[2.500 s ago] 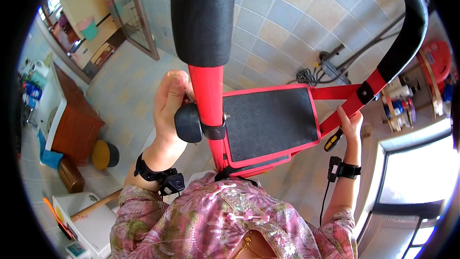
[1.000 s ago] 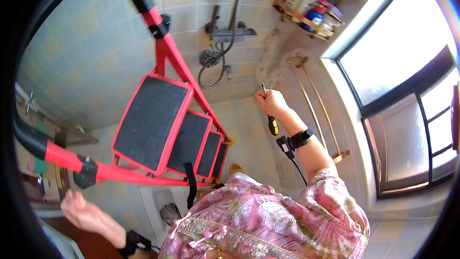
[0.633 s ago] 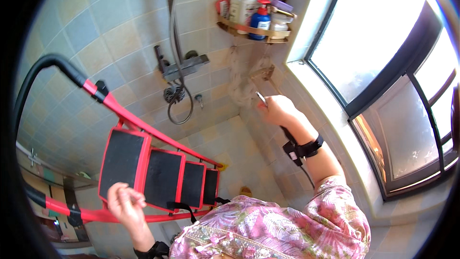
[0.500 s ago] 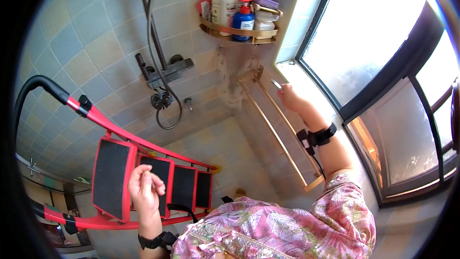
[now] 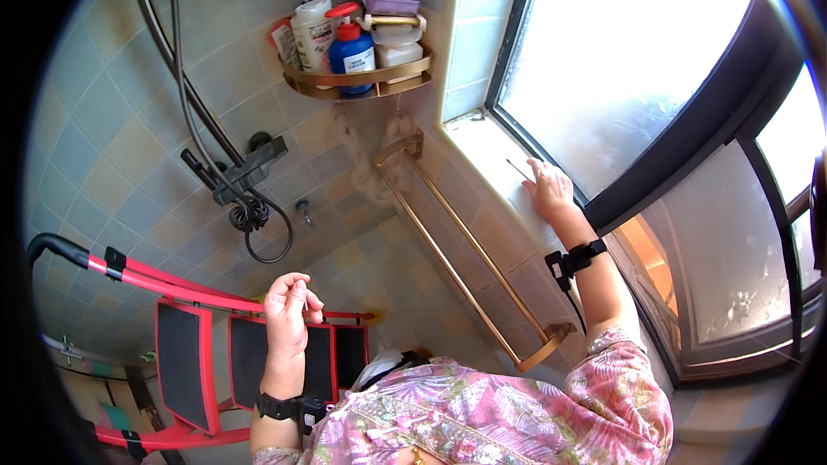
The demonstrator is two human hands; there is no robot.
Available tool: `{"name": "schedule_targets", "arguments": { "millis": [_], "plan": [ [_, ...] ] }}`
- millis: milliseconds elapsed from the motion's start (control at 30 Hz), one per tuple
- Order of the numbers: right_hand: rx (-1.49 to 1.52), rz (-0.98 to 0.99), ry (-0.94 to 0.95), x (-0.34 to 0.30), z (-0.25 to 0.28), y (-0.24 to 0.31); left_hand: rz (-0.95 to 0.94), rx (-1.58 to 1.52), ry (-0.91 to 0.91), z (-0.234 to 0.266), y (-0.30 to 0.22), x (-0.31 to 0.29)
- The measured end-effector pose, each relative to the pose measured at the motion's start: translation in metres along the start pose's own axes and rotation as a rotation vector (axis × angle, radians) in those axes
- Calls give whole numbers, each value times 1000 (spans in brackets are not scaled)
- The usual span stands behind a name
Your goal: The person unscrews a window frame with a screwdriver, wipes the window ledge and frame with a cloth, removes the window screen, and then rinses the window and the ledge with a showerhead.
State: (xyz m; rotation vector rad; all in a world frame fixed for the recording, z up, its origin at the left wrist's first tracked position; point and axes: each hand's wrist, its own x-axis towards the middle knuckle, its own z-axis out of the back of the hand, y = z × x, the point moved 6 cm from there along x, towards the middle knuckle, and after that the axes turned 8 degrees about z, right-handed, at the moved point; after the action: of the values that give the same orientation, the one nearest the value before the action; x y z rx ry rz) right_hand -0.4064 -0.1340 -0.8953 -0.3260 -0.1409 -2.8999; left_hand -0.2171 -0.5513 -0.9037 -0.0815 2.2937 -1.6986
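Observation:
My right hand (image 5: 551, 193) is over the white windowsill (image 5: 493, 155), beside the dark window frame. Its fingers are closed on a thin, dark, stick-like tool (image 5: 519, 170) whose tip points toward the wall; its exact kind does not show. In front of the red stepladder (image 5: 207, 370) with black treads, my left hand (image 5: 289, 313) is raised, its fingers curled in toward the thumb. Whatever those fingers may hold is too small to make out. Both wrists wear black straps with small boxes.
A frosted window (image 5: 629, 69) rises at the right. Below the sill, a gold double towel rail (image 5: 457, 267) runs along the wall. Bottles crowd a gold corner shelf (image 5: 319, 86). The shower mixer (image 5: 250, 172) and its looped hose are on the tiled wall at left.
My right hand has moved from above the towel rail to the sill, with the thin tool in it. My left hand has shifted up and right. The view has turned toward the window.

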Motion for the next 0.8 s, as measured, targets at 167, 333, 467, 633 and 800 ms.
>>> {"name": "schedule_targets", "arguments": {
  "millis": [167, 333, 467, 633, 800],
  "plan": [
    [-17, 61, -67, -2, 0, -6, 94, 45, 38, -16, 23, 47],
    [49, 25, -34, -2, -3, -10, 297, -63, 110, -27, 44, 97],
    [21, -29, 19, 9, 11, 0, 432, -180, 203, -40, 50, 133],
    [83, 109, -77, 72, 17, 40, 579, -216, 291, -61, 57, 175],
    [134, 29, -82, 156, -28, 49, 631, -226, 397, -83, 60, 201]
  ]
}}
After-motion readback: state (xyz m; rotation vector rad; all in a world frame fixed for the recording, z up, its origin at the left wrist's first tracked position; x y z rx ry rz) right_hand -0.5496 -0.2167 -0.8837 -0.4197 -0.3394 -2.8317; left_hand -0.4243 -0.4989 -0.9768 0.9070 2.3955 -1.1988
